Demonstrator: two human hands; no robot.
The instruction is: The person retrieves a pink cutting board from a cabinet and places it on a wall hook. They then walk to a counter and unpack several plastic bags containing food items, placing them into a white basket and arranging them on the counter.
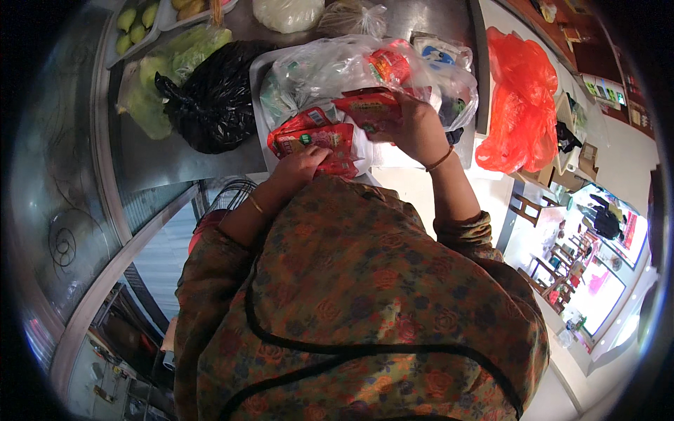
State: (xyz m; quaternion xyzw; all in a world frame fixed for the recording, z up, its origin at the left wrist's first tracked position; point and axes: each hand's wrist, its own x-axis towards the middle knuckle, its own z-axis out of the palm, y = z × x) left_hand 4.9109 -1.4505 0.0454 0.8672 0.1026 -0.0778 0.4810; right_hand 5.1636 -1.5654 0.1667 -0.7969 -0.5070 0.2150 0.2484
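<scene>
My right hand [420, 132] grips a red printed packet [366, 109] by its right end, holding it above a white tray [260, 91]. The fingers of my left hand [303, 165] are curled on the near edge of other red packets [330, 138], which lie in a small pile at the tray's near left. Behind both hands, a clear plastic bag [316, 67] spreads over the tray, with another red packet [390, 67] showing at it. The fingertips of my right hand are partly hidden behind the packet.
Left of the tray sit a black plastic bag [214, 98] and a bag of green vegetables [151, 84] on a metal counter [203, 167]. Farther back are a tray of green fruit [137, 28] and a pale filled bag [288, 12]. A red plastic bag [518, 105] lies at the right.
</scene>
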